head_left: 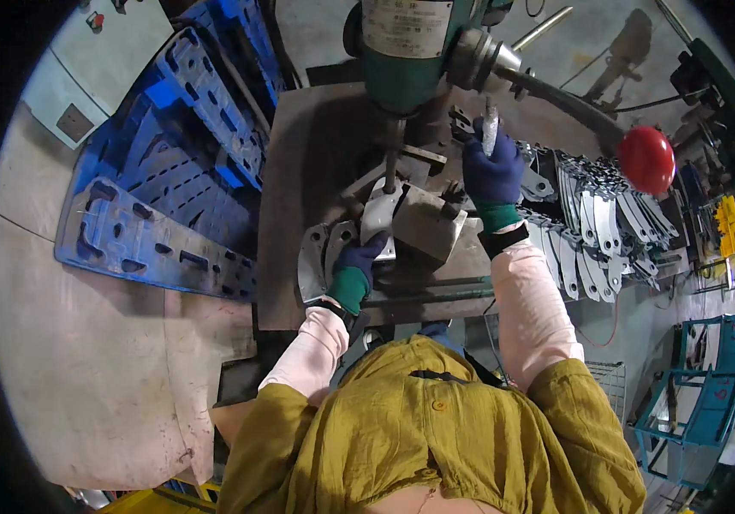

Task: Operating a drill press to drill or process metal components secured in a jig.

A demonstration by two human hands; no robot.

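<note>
I see a pale metal plate [377, 216] beneath the drill spindle [395, 144], long axis pointing forward, just ahead-right of the nearer left hand [357, 264], touching it, grip unclear, while the right hand [492, 171] clasps a lever handle [490, 128].

Two hands showed, a left hand [359, 261] and a right hand [493, 171], over one worktop [307, 163]. One plate [378, 214] sat at the left hand, beneath one drill bit [395, 146]; two more plates [311, 265] lay just left of it. One handle [490, 128] was in the right hand. Right of that were one red ball [646, 161] and plates too many to count.
</note>
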